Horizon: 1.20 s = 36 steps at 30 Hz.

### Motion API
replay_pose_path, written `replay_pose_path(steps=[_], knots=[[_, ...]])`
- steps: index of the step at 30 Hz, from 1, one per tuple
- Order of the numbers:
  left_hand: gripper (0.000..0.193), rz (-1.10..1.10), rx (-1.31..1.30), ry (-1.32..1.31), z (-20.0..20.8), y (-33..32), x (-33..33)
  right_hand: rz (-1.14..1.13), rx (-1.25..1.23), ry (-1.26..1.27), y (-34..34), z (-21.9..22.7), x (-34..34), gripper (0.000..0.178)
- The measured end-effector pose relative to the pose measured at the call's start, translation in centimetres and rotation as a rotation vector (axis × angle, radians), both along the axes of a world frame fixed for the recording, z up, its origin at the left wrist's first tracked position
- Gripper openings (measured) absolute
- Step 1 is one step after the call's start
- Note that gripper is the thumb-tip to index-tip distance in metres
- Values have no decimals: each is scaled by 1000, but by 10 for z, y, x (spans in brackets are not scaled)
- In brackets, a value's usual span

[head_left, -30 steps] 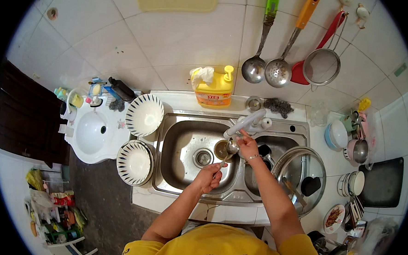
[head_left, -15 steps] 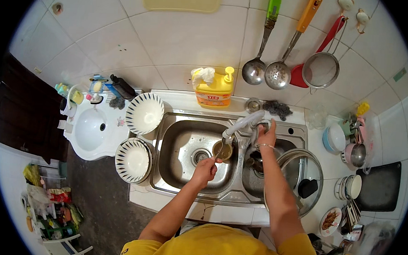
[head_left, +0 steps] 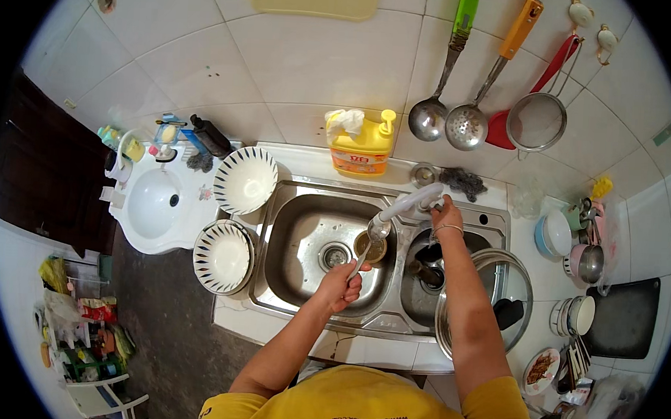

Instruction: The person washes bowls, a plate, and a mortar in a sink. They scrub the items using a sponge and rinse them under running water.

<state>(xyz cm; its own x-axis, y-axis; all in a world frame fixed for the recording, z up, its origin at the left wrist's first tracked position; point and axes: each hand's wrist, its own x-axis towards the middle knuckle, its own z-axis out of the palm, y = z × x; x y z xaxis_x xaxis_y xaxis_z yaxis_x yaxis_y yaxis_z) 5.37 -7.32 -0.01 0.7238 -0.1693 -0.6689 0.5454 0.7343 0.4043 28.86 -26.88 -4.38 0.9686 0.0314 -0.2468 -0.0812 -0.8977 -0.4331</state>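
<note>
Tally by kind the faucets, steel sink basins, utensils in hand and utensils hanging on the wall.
Faucets: 1 (white-necked faucet)
Steel sink basins: 2 (left basin, right basin)
Utensils in hand: 1 (steel utensil, in the left hand)
Hanging utensils: 4 (ladle, slotted skimmer, red tool, strainer)
Total: 8

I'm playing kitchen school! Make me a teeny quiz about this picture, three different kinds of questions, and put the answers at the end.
1. Which hand holds the metal spoon? A) right B) left C) both
2. True or false: the wire strainer hangs on the wall.
3. Fill in the colour: the pump bottle behind the sink is ____.

Key: 1. B, the left hand. 2. True. 3. Yellow.
</note>
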Motion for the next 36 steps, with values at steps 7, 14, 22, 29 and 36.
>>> replay_pose_path(steps=[7, 14, 22, 29, 36], knots=[[37, 11, -24, 11, -1, 2, -3, 55, -6, -81, -5, -9, 1, 51], [37, 11, -38, 1, -3, 2, -5, 54, -9, -50, -2, -2, -1, 55], [37, 8, -19, 20, -1, -1, -6, 68, -12, -42, -9, -13, -1, 58], [37, -10, -3, 14, -2, 1, -5, 105, -41, -10, -8, -2, -6, 60], [37, -22, 14, 29, 5, 1, -3, 142, -15, -83, -11, -11, -5, 58]])
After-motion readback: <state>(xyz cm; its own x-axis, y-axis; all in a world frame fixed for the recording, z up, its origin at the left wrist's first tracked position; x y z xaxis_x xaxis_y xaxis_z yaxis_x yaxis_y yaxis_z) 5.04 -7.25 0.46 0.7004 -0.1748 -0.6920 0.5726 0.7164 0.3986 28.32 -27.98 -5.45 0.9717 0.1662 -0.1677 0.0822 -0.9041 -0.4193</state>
